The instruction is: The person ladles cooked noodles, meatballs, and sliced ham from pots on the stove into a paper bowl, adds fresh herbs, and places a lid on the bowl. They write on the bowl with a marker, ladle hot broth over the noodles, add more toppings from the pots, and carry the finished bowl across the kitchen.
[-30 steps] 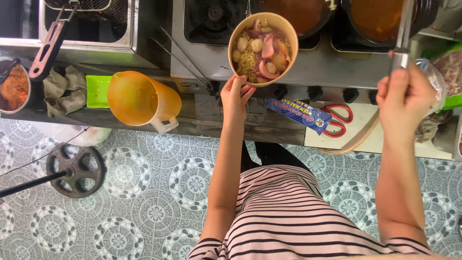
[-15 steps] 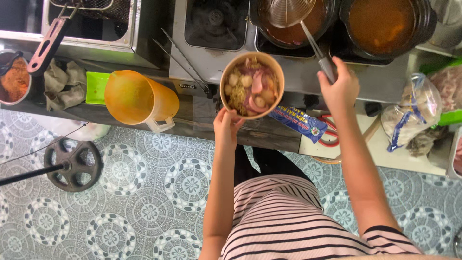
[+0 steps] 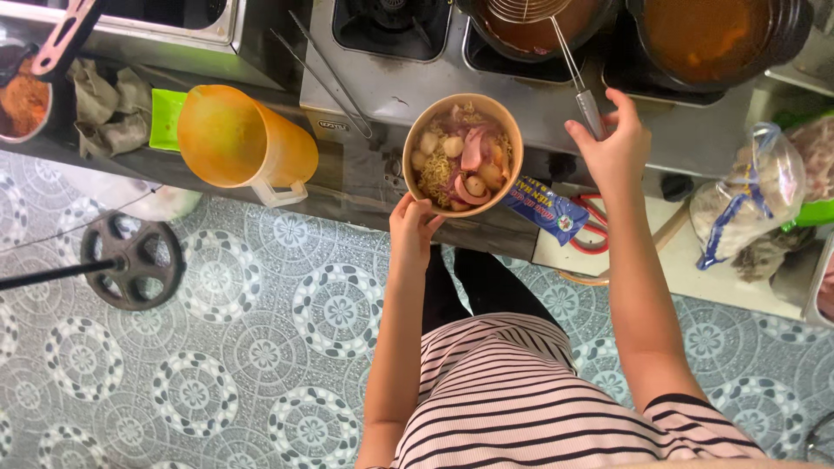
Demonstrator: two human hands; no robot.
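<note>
Noodle bowl (image 3: 462, 155) sits gripped in the left hand (image 3: 413, 227); right hand (image 3: 613, 146) clasps the strainer handle (image 3: 580, 82).

Bowl (image 3: 463, 156) sits at the counter edge (image 3: 347, 195); jug (image 3: 243, 143) left of bowl, packet (image 3: 547, 208) just right. Strainer (image 3: 530, 10) in pot (image 3: 539, 30) behind bowl; scissors (image 3: 591, 227) under packet

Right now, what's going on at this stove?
A person in a striped top stands at a metal counter. Their left hand holds a paper bowl of noodles, meat slices and balls just in front of the stove. Their right hand grips the handle of a wire strainer ladle whose basket sits in a pot of brown broth. A second pot sits to the right, and an orange jug lies on the counter to the left.
</note>
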